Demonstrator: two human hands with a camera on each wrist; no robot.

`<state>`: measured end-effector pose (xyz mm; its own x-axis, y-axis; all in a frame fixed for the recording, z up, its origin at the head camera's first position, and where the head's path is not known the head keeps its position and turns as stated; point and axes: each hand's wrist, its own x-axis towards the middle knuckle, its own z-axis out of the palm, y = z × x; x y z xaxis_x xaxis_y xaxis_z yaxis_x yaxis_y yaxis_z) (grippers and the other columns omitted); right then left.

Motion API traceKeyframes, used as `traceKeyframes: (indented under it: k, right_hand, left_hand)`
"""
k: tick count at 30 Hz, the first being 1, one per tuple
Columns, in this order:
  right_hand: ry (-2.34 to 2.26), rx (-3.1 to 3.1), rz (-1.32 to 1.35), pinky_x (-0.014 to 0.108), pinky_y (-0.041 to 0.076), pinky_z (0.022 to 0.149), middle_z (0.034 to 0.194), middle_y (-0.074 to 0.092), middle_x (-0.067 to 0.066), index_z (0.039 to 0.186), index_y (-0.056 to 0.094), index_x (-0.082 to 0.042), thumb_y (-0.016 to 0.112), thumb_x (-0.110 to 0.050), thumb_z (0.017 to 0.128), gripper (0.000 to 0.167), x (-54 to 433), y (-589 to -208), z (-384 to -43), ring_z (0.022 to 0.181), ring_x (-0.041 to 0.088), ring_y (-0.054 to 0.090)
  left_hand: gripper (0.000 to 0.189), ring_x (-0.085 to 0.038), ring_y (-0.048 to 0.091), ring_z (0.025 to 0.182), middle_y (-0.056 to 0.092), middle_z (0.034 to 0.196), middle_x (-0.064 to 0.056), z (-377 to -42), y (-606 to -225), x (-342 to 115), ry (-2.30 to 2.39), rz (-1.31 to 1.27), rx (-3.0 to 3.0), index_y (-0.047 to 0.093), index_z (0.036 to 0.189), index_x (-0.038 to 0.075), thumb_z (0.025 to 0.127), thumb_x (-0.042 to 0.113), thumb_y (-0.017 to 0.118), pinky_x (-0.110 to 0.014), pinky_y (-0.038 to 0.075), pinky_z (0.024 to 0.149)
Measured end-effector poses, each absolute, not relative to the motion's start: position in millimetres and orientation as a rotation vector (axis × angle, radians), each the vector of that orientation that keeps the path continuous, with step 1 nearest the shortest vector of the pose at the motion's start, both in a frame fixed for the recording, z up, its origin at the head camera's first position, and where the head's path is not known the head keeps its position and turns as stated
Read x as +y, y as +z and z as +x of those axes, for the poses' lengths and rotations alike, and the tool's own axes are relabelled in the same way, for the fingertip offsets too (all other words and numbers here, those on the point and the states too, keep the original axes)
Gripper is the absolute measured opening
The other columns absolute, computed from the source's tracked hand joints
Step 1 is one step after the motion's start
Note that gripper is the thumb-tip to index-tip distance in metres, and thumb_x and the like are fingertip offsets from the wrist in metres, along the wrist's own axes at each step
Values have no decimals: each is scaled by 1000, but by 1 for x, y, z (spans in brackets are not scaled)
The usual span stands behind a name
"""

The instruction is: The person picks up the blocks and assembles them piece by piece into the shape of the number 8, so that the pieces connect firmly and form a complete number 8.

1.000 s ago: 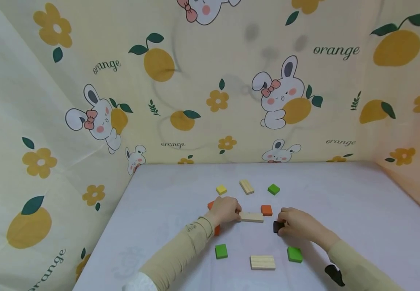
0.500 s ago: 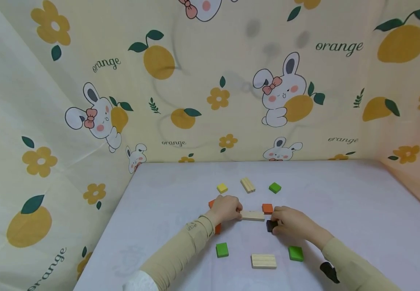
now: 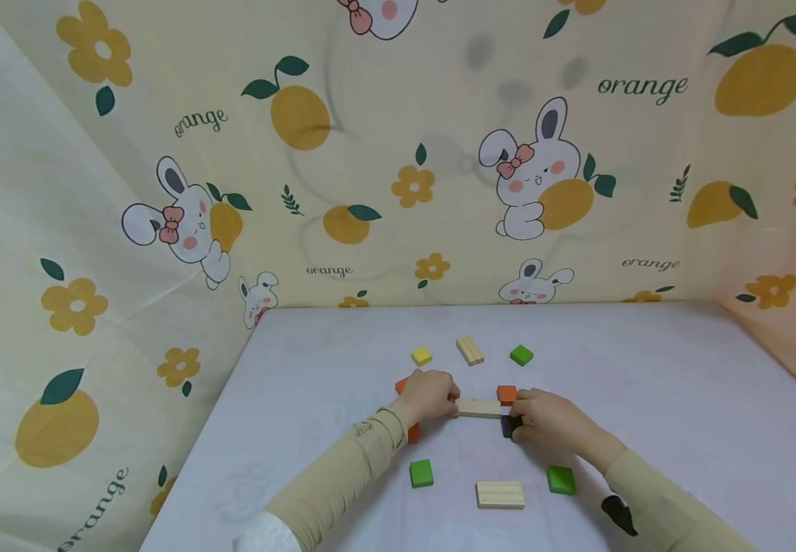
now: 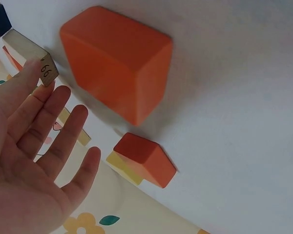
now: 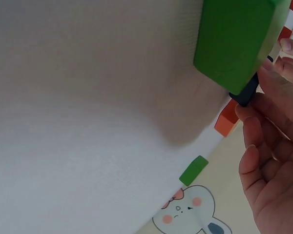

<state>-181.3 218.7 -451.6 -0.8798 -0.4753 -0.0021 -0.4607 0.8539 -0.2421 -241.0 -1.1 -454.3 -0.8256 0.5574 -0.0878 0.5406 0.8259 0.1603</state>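
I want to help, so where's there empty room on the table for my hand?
There's bare table right of the far green block, and left of the yellow block. The middle is crowded: the left hand holds a wooden block and the right hand a black block.

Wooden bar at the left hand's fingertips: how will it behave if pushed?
The wooden bar is probably stiff: its edges run straight. It should slide rather than roll, given its flat faces. Its bare-wood look suggests it's fairly light.
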Motion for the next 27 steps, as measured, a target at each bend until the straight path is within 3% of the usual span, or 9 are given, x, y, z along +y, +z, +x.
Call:
traceKeyframes:
  k: [5,12,27]
  right_hand:
    - [-356,2983,-764,33,51,74,87,64,-5,89,70,-12,77,-20,73,20,218,-453,-182,79,8,55]
    - [-358,2994,-741,30,51,72,86,62,-7,89,70,-12,77,-22,73,20,217,-455,-181,77,6,54]
    - [-419,2986,-663,32,51,75,87,62,-6,90,70,-12,78,-22,72,22,218,-458,-178,79,7,55]
  left_hand:
    - [23,-5,60,80,71,96,10,-239,-452,-1,151,897,2879,74,99,22,79,32,73,-31,40,78]
    - [17,-3,52,69,66,83,11,-238,-451,-5,35,1017,2896,73,92,22,81,35,70,-29,39,75]
    - [29,-5,45,67,56,79,9,-240,-456,-15,246,970,2817,71,101,17,81,37,70,-21,33,64]
